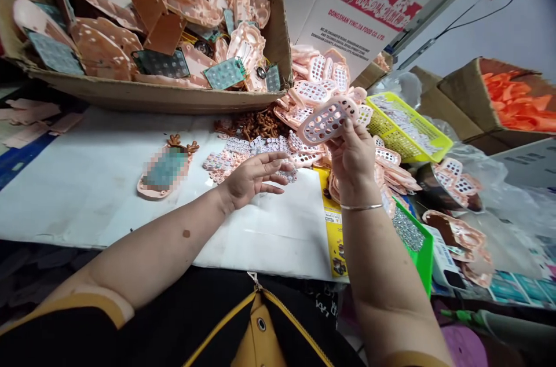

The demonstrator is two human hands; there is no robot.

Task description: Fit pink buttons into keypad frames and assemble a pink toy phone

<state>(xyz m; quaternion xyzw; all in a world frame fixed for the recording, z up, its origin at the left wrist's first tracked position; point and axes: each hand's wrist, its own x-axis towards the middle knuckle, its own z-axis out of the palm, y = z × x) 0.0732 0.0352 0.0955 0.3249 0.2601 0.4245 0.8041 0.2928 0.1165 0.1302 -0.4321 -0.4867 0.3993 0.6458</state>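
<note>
My right hand (355,153) grips a pink plastic toy casing (328,119) with rows of oval holes, holding it raised and tilted above the heap. My left hand (256,177) is open, fingers spread, over the white table beside small printed button pieces (256,150); it holds nothing. Farther left on the table lies another pink casing (152,190), with brown antler-shaped parts (185,144) at its top and its middle blurred out. Behind the button pieces sits a pile of brown antler-shaped parts (256,123). A heap of similar holed pink casings (315,89) rises behind my right hand.
A large cardboard box (174,95) at the back left holds pink casings with circuit boards. To the right stand a yellow basket (408,144) of pale pieces, a green tray (425,260) of small metal parts, and a cardboard box (469,95) with orange pieces.
</note>
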